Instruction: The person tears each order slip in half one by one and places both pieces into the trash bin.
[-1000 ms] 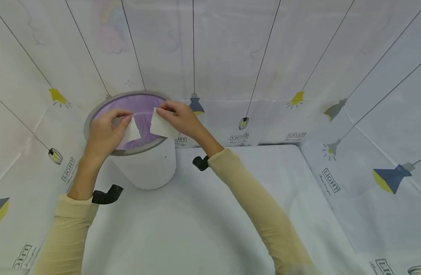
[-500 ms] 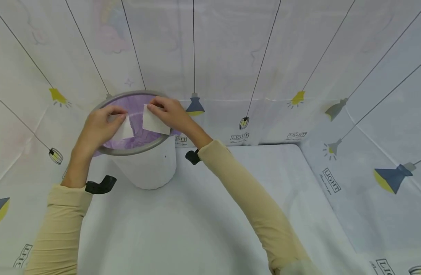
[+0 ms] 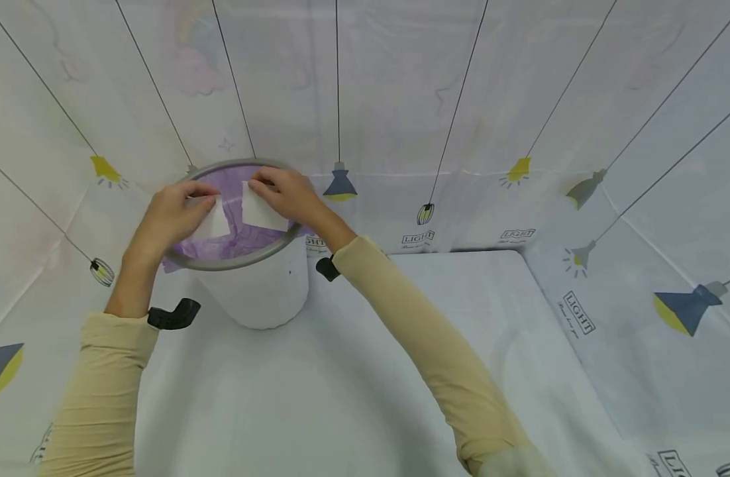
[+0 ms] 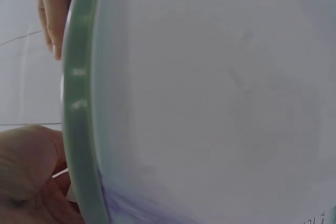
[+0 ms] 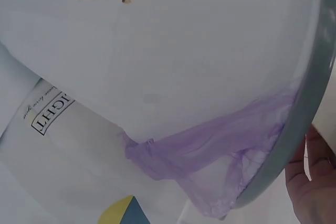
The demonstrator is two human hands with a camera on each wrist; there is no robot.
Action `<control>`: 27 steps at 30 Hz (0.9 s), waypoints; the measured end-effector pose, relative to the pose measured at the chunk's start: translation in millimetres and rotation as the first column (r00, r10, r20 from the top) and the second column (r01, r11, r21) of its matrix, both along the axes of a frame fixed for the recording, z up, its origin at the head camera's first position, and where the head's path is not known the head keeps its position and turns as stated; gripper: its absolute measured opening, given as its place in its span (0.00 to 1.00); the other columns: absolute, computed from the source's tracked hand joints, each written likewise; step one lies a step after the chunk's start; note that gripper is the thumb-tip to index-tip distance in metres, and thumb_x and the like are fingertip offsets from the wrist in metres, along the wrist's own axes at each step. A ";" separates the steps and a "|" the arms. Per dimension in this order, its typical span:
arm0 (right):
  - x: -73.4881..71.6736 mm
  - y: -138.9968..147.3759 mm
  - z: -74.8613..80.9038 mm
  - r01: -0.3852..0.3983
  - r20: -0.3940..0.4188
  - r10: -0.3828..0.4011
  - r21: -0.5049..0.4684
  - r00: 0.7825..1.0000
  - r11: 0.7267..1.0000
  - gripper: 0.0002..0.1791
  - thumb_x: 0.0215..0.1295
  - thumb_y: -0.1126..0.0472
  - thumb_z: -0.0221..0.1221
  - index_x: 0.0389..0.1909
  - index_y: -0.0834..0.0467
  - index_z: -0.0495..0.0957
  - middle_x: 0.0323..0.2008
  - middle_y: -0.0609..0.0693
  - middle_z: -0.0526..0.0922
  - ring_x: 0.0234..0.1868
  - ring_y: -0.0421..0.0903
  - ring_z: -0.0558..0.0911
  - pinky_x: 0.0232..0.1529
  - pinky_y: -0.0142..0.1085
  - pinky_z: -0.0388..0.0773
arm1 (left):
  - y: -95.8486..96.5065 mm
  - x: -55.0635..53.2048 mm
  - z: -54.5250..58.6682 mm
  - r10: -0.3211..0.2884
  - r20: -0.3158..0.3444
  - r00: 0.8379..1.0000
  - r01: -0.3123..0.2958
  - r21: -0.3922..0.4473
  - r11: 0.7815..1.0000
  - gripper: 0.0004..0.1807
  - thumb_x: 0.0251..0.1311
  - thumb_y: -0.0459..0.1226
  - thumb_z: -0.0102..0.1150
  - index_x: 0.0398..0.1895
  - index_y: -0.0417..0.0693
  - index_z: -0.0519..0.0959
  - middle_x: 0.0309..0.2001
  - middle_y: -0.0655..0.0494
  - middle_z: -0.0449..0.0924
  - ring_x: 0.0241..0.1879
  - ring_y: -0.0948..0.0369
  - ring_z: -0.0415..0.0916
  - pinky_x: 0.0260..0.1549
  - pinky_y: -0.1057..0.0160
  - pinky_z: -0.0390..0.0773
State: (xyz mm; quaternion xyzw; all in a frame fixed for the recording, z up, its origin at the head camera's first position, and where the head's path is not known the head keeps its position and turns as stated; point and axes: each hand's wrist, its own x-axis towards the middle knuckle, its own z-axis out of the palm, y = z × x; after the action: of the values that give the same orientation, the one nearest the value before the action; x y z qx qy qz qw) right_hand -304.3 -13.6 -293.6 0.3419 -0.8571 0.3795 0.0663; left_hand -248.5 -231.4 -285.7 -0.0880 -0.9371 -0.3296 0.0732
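Over the mouth of a white trash bin (image 3: 258, 295), my left hand (image 3: 169, 215) pinches a white piece of paper (image 3: 214, 224) between thumb and fingers. My right hand (image 3: 290, 197) pinches another white piece of paper (image 3: 263, 211) beside it, a narrow gap between the two. Both pieces hang down inside the bin's grey rim (image 3: 246, 261). A purple trash bag (image 3: 236, 242) lines the bin. In the right wrist view the purple bag (image 5: 205, 153) folds out over the rim, with my right hand (image 5: 315, 190) behind that rim. The left wrist view mostly shows the bin's outer wall (image 4: 210, 77).
The bin stands on a white surface (image 3: 317, 384) in the back left corner, close to walls (image 3: 389, 99) printed with hanging lamps. A black mount (image 3: 174, 315) juts from the left wrist, another (image 3: 327, 268) from the right.
Both hands have shifted left and slightly away with their pieces of paper, the right one farther in over the bin. More of the bag's overhang shows at the rim.
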 end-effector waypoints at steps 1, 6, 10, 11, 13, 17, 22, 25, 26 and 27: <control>-0.2 -1.1 -0.2 -0.003 -0.006 0.003 0.005 1.000 1.000 0.13 0.74 0.56 0.51 0.44 0.59 0.81 0.37 0.51 0.84 0.33 0.40 0.72 0.34 0.24 0.66 | -0.9 -1.2 -1.3 -0.001 0.005 1.000 0.001 -0.002 1.000 0.21 0.71 0.44 0.48 0.56 0.39 0.76 0.60 0.34 0.74 0.65 0.37 0.65 0.62 0.37 0.62; -1.0 -6.1 -0.6 -0.002 -0.027 0.003 0.024 1.000 1.000 0.13 0.74 0.56 0.51 0.43 0.58 0.81 0.37 0.50 0.84 0.33 0.41 0.73 0.36 0.25 0.68 | -4.7 -5.9 -6.6 0.002 0.025 1.000 -0.002 -0.016 1.000 0.20 0.71 0.43 0.48 0.56 0.38 0.76 0.60 0.34 0.73 0.64 0.38 0.65 0.61 0.36 0.62; -2.5 -8.8 -1.4 -0.006 -0.020 0.007 0.056 1.000 0.998 0.13 0.73 0.56 0.52 0.45 0.59 0.81 0.43 0.51 0.85 0.42 0.42 0.79 0.44 0.25 0.72 | -5.9 -8.3 -11.1 -0.001 0.037 0.999 0.002 -0.010 1.000 0.20 0.71 0.43 0.49 0.56 0.38 0.76 0.60 0.33 0.74 0.63 0.38 0.65 0.61 0.36 0.62; -2.8 -9.4 -1.9 -0.012 -0.013 0.013 0.063 1.000 0.998 0.13 0.74 0.56 0.52 0.46 0.59 0.81 0.44 0.51 0.85 0.44 0.43 0.80 0.47 0.25 0.73 | -5.9 -8.6 -12.3 -0.002 0.037 0.999 0.002 -0.006 1.000 0.20 0.71 0.43 0.49 0.56 0.38 0.76 0.59 0.33 0.74 0.63 0.38 0.66 0.61 0.36 0.62; -3.5 -10.4 -3.5 -0.025 -0.007 0.026 0.078 1.000 0.997 0.13 0.74 0.57 0.51 0.47 0.60 0.80 0.46 0.52 0.85 0.47 0.43 0.80 0.49 0.26 0.73 | -5.7 -8.9 -14.5 -0.006 0.029 1.000 0.006 -0.002 1.000 0.20 0.71 0.43 0.49 0.55 0.37 0.76 0.59 0.33 0.74 0.63 0.38 0.66 0.61 0.37 0.62; -4.9 -12.5 -8.2 -0.054 -0.006 0.054 0.079 0.999 0.995 0.13 0.74 0.58 0.51 0.47 0.61 0.80 0.45 0.53 0.85 0.45 0.44 0.80 0.49 0.26 0.73 | -4.0 -8.6 -17.0 -0.018 -0.009 1.000 0.018 -0.023 1.000 0.19 0.70 0.41 0.50 0.53 0.36 0.77 0.56 0.32 0.76 0.60 0.38 0.68 0.59 0.37 0.64; -4.3 -14.6 -12.8 -0.064 -0.026 0.066 0.091 0.997 0.994 0.14 0.74 0.59 0.51 0.47 0.61 0.81 0.45 0.53 0.86 0.47 0.45 0.82 0.50 0.27 0.74 | -1.6 -7.2 -19.1 -0.039 0.001 0.999 0.039 -0.052 0.998 0.19 0.70 0.41 0.50 0.55 0.36 0.76 0.56 0.32 0.76 0.59 0.37 0.70 0.58 0.38 0.66; -2.3 -15.5 -14.2 -0.020 -0.045 0.028 0.177 0.999 0.984 0.16 0.75 0.55 0.49 0.52 0.57 0.80 0.52 0.50 0.84 0.56 0.45 0.79 0.59 0.31 0.71 | -2.2 -6.3 -20.8 -0.078 0.110 0.991 0.087 -0.077 0.993 0.25 0.71 0.44 0.48 0.63 0.35 0.69 0.60 0.31 0.72 0.62 0.36 0.67 0.60 0.37 0.65; -1.6 -15.5 -14.4 0.002 -0.053 0.010 0.214 0.999 0.977 0.17 0.75 0.53 0.48 0.54 0.55 0.79 0.55 0.48 0.83 0.60 0.44 0.77 0.63 0.33 0.69 | -3.0 -6.3 -21.5 -0.088 0.145 0.986 0.102 -0.088 0.991 0.27 0.72 0.46 0.47 0.65 0.35 0.66 0.62 0.30 0.70 0.63 0.36 0.66 0.61 0.36 0.64; -0.7 -15.3 -14.5 0.026 -0.065 -0.010 0.248 0.998 0.968 0.18 0.76 0.51 0.47 0.57 0.53 0.78 0.58 0.47 0.81 0.64 0.44 0.74 0.67 0.35 0.66 | -3.9 -6.4 -22.2 -0.097 0.173 0.980 0.115 -0.097 0.989 0.30 0.72 0.47 0.46 0.68 0.35 0.63 0.64 0.29 0.67 0.64 0.34 0.64 0.62 0.35 0.63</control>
State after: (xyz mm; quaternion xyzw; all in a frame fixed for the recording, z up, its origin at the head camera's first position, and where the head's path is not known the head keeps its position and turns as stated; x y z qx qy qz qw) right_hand -305.0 -28.9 -308.1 0.3513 -0.8985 0.2577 0.0533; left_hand -254.9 -235.3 -307.9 -0.1135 -0.9502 -0.2888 -0.0286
